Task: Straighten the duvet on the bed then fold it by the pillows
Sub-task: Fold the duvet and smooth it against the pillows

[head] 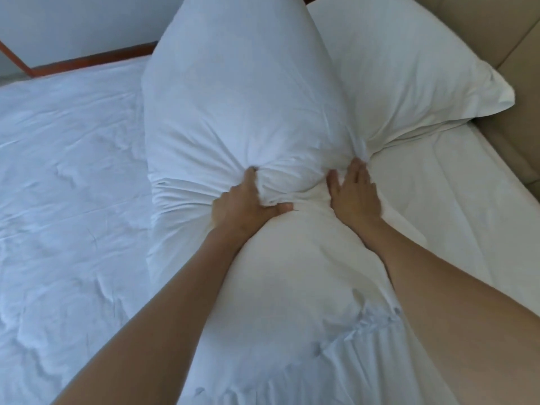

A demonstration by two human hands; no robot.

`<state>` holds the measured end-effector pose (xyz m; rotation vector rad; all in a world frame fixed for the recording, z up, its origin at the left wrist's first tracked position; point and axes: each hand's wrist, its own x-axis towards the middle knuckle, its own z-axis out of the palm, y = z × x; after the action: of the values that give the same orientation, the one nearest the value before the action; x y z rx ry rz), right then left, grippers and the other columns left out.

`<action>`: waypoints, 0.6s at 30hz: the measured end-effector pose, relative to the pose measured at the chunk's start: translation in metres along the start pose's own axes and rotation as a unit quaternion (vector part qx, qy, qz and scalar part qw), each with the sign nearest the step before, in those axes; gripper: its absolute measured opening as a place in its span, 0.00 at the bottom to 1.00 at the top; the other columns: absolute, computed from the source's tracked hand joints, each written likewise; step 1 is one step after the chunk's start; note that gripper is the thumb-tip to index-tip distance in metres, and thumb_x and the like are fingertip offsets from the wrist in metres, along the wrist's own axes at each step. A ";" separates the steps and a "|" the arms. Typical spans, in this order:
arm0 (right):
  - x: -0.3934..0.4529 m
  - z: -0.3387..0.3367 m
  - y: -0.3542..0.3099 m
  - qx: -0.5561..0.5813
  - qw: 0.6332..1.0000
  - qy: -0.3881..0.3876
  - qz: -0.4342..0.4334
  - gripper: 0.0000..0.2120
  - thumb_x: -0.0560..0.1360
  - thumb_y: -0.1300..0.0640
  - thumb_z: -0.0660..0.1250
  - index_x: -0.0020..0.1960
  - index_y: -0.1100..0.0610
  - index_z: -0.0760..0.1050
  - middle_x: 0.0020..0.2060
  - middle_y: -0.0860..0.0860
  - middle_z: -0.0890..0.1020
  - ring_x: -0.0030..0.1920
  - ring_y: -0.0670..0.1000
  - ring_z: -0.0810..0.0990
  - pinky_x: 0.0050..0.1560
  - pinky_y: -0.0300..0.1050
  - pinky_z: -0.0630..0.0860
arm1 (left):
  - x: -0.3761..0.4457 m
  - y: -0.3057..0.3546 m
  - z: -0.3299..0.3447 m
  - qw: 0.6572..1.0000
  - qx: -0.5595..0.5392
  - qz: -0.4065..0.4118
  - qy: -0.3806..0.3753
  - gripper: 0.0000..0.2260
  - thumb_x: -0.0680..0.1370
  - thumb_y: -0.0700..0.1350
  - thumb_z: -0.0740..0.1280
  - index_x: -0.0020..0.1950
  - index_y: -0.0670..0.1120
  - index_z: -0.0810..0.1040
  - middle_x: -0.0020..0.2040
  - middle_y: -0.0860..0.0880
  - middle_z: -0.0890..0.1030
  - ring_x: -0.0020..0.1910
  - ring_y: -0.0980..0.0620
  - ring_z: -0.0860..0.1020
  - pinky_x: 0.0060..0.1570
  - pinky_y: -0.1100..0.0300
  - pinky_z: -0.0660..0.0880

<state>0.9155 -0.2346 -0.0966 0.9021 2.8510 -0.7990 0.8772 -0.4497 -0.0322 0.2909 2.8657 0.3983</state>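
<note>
The bed fills nearly everything I see: a wide white rumpled duvet [67, 176] spreads from nine o'clock down to seven, with a reddish-brown wooden bed frame [87, 61] at eleven o'clock and a beige padded headboard [508, 133] running down from one to three. I judge the task barely begun, since the duvet lies creased and unfolded, well short of straight. Right now I am busy with a plump white pillow [233, 92] at twelve o'clock instead (pillows first, it seems). My left hand [242, 209] grips a bunch of its near edge, fingers curled into the cloth. My right hand [353, 197] lies flat with straight fingers, pressing the fabric just beside a second white pillow [409, 77] at two o'clock, which rests against the headboard on the bare white fitted sheet [438, 194]. Smoothing the duvet and folding it by the pillows both remain.
</note>
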 end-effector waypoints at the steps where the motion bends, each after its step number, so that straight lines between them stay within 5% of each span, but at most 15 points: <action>1: -0.001 -0.006 0.011 0.032 0.999 0.002 0.008 0.35 0.82 0.38 0.45 0.81 0.57 0.43 0.80 0.57 0.52 0.79 0.56 0.54 0.77 0.57 0.51 | 0.002 0.013 0.006 1.000 0.000 0.027 -0.007 0.45 0.63 0.75 0.68 0.72 0.55 0.58 0.60 0.45 0.80 0.60 0.40 0.78 0.54 0.47 0.71; 4: -0.001 -0.035 0.022 0.107 0.992 0.072 -0.001 0.29 0.83 0.42 0.46 0.81 0.49 0.44 0.80 0.54 0.53 0.78 0.55 0.54 0.76 0.60 0.56 | 0.011 0.044 0.023 0.998 -0.005 0.052 -0.033 0.45 0.63 0.73 0.70 0.71 0.52 0.58 0.61 0.47 0.79 0.60 0.41 0.78 0.51 0.49 0.70; 8: 0.017 -0.068 -0.049 0.023 0.971 0.172 -0.164 0.31 0.80 0.38 0.50 0.80 0.45 0.51 0.80 0.53 0.52 0.79 0.57 0.50 0.76 0.64 0.53 | 0.013 0.070 0.037 0.994 0.099 0.036 -0.020 0.58 0.63 0.75 0.67 0.78 0.41 0.49 0.70 0.44 0.69 0.66 0.43 0.71 0.61 0.50 0.67; 10: 0.030 -0.064 -0.100 -0.073 0.966 0.114 -0.219 0.34 0.78 0.34 0.52 0.80 0.43 0.49 0.80 0.54 0.47 0.79 0.60 0.44 0.74 0.70 0.47 | 0.009 0.071 0.039 0.991 0.123 0.036 -0.029 0.60 0.64 0.77 0.64 0.79 0.38 0.44 0.74 0.44 0.63 0.69 0.44 0.67 0.65 0.50 0.63; 13: 0.048 -0.049 -0.148 -0.114 0.977 0.011 -0.180 0.43 0.71 0.25 0.54 0.79 0.38 0.39 0.79 0.54 0.35 0.78 0.64 0.34 0.67 0.79 0.41 | 0.000 0.052 0.022 0.987 0.136 0.068 -0.054 0.58 0.63 0.80 0.57 0.80 0.43 0.44 0.75 0.46 0.61 0.71 0.43 0.63 0.67 0.45 0.59; 18: 0.073 -0.035 -0.165 -0.095 0.982 -0.102 -0.129 0.49 0.65 0.20 0.57 0.77 0.33 0.36 0.78 0.49 0.33 0.78 0.63 0.34 0.65 0.82 0.44 | 0.033 -0.016 -0.037 0.994 0.052 0.070 0.073 0.38 0.66 0.78 0.53 0.68 0.58 0.68 0.71 0.50 0.64 0.75 0.50 0.57 0.71 0.35 0.51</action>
<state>0.7681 -0.2940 -0.0038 0.4074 2.8303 -0.5823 0.8335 -0.4658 -0.0092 0.5028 3.0257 0.3072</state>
